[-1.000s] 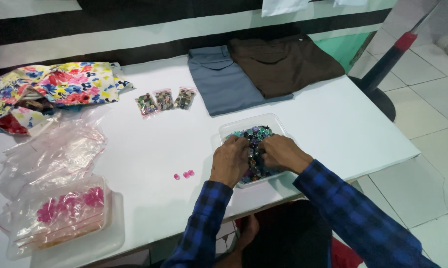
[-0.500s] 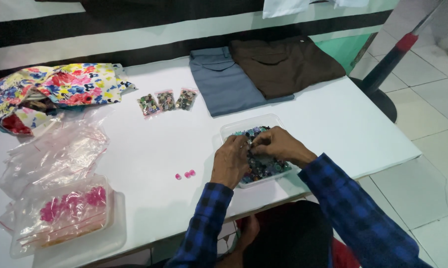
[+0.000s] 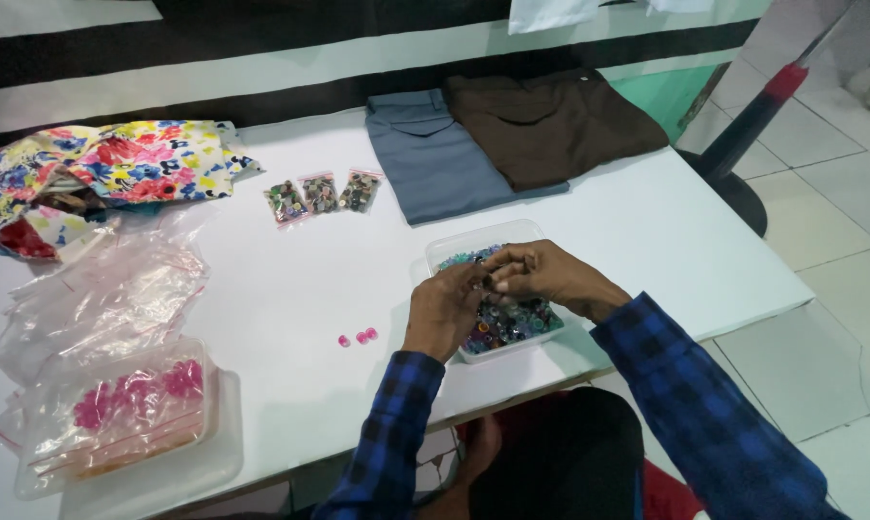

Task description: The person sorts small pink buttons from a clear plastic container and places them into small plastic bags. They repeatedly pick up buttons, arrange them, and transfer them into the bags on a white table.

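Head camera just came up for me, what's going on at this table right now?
A person in a blue plaid shirt has both hands over a clear tub of mixed coloured beads. The left hand and right hand meet above it, fingertips pinching something too small to make out. Three small filled bags lie farther back, three loose pink beads to the left, and a bagged tray of pink beads at the near-left corner.

Clear plastic tray of mixed coloured buttons

The clear rectangular tray [image 3: 473,236] sits flat on the white table, directly under the fingers of both hands. It is filled with small buttons [image 3: 512,323] in green, blue, purple and dark tones; its far rim shows beyond the fingertips, its near edge below the knuckles.
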